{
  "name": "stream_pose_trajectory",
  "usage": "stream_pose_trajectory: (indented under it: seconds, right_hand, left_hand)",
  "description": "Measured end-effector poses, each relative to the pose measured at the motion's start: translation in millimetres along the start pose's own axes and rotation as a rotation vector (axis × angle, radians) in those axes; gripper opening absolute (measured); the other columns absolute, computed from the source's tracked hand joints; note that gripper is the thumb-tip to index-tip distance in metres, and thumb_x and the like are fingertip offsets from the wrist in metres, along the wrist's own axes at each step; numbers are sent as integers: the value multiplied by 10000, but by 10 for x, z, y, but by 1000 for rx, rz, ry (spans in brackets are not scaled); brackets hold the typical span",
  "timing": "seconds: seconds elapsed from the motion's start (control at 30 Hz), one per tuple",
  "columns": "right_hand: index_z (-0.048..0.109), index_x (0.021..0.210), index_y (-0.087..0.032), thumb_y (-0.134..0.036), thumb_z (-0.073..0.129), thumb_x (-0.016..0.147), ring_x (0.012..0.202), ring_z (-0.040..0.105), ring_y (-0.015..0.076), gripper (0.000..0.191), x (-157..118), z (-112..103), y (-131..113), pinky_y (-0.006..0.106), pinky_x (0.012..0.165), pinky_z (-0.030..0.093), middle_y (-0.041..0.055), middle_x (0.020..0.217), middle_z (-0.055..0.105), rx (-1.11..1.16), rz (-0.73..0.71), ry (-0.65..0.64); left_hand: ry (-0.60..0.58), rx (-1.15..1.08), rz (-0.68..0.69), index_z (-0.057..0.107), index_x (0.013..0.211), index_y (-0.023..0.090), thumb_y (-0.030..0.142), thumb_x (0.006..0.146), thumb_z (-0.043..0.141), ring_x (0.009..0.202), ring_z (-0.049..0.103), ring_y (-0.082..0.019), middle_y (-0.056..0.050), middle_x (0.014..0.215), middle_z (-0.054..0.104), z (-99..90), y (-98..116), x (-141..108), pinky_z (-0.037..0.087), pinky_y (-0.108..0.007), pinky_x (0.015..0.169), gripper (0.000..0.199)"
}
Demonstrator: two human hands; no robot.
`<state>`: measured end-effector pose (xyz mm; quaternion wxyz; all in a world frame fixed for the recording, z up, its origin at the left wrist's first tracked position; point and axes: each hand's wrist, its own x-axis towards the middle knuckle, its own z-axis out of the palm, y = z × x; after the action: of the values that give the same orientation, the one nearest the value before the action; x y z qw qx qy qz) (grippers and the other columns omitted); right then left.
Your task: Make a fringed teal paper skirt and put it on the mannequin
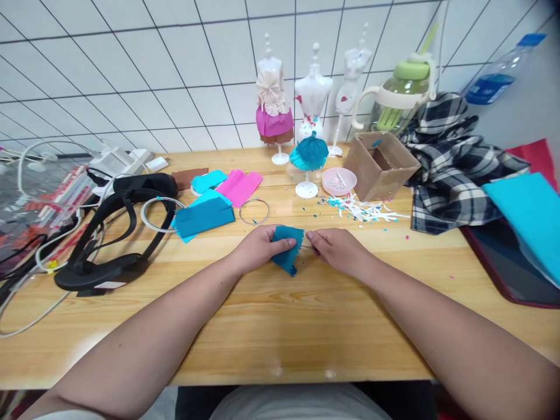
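Observation:
My left hand (258,248) pinches a small teal paper piece (286,249) between thumb and fingers above the middle of the table. The right edge of that paper is cut in a fringe. Just to its right, my right hand (335,248) is closed around a small dark tool (313,249) whose thin tip points at the fringed edge. Most of the tool is hidden by the fingers. Behind the hands, a white mannequin (313,93) wears a teal paper skirt (310,154).
Folded teal paper (205,217), pink paper (240,185) and a wire ring (254,212) lie behind my left hand. Paper scraps (367,210), a pink bowl (339,182) and a cardboard box (380,166) stand back right. A black headset (126,233) is at left.

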<state>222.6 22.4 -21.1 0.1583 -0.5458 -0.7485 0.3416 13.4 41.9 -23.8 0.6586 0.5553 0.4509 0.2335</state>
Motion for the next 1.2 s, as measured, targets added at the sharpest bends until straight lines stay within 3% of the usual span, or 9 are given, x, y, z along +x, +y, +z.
stream_pose_trajectory:
  seconds: [0.63,1.2]
  right_hand:
    - [522,598,-196,-433,300,986,517,468,127,506,-19,-39,-36,267,564,261,-9,511,532,-14,34,0]
    - [482,602,-201,-444,282,987,567,497,148,498,-23,-49,-52,267,571,287,7,559,553,-41,61,16]
  left_hand:
    - [5,37,12,647,803,131,474,688,770,596,567,-109,12,692,642,3,8,-9,485,-239,594,382]
    - [17,-102,13,675,787,134,452,684,787,583,566,-107,12,669,656,-10,-37,13,484,-236,605,353]
